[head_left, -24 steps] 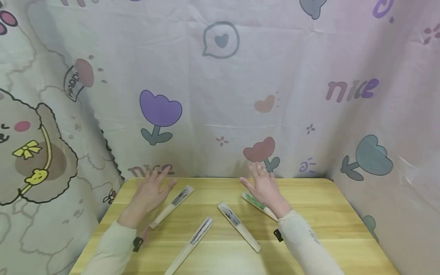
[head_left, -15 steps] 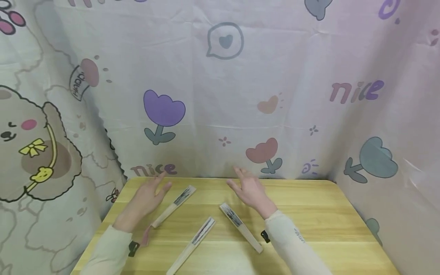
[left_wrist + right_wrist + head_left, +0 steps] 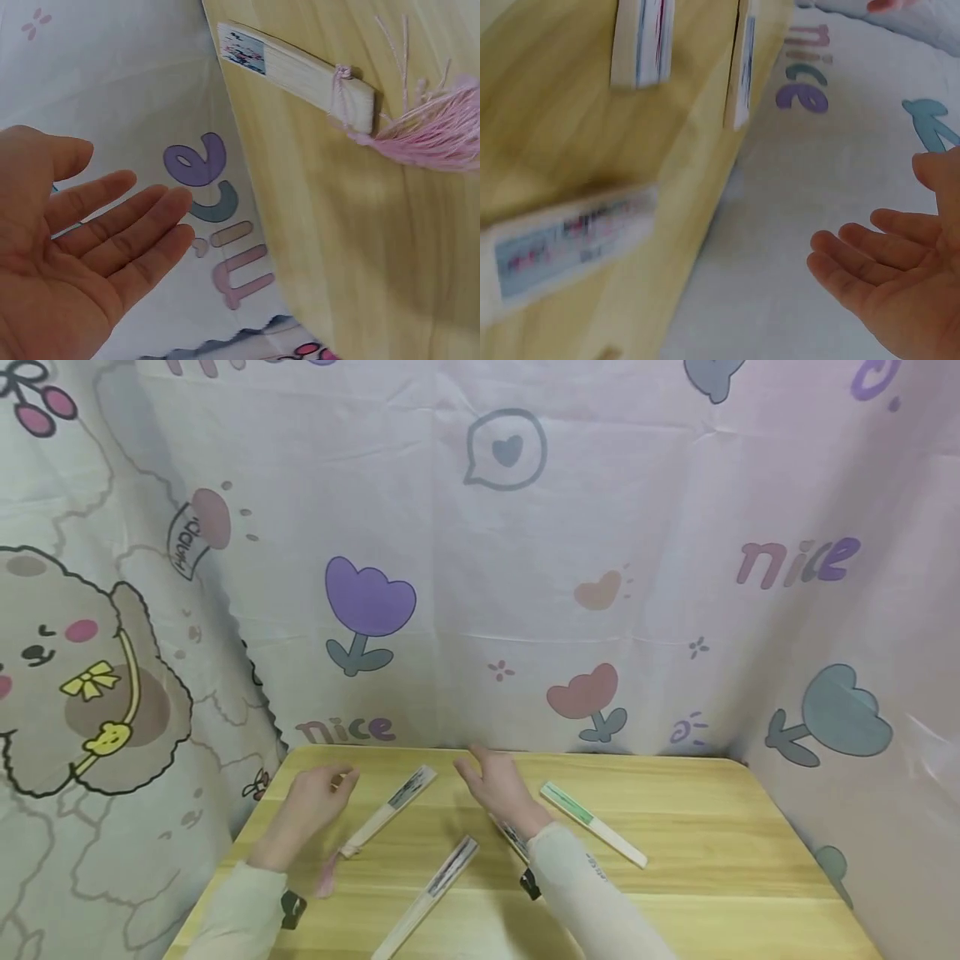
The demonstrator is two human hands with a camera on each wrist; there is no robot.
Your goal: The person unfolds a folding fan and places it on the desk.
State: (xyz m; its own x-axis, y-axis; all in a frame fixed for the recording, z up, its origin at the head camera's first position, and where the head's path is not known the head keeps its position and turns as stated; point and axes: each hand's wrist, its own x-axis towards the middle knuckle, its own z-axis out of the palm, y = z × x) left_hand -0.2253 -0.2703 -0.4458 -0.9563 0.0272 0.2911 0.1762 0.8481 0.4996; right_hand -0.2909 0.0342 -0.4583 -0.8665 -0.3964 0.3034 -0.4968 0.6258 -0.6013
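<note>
Several folded hand fans lie on the wooden table. My left hand (image 3: 311, 806) is raised left of a fan with a pink tassel (image 3: 392, 810); in the left wrist view its fingers (image 3: 139, 247) are loosely bent and hold nothing. Over the middle fan (image 3: 512, 838) hovers my right hand (image 3: 498, 787), which with its forearm hides part of it. Relaxed fingers (image 3: 877, 255) with nothing in them show in the right wrist view. To the right lies a fan with a green printed end (image 3: 596, 825). Another fan (image 3: 427, 896) lies nearest the front, slanting.
The wooden table (image 3: 712, 843) ends at the back against a printed cloth curtain (image 3: 450, 568). The curtain also hangs along the left and right sides. Small black clips (image 3: 293, 910) hang at both wrists.
My right hand has swept left, from over the green fan to over the middle one, so the green fan shows fully. My left hand has dropped slightly and its fingers bend more. The view has shifted slightly.
</note>
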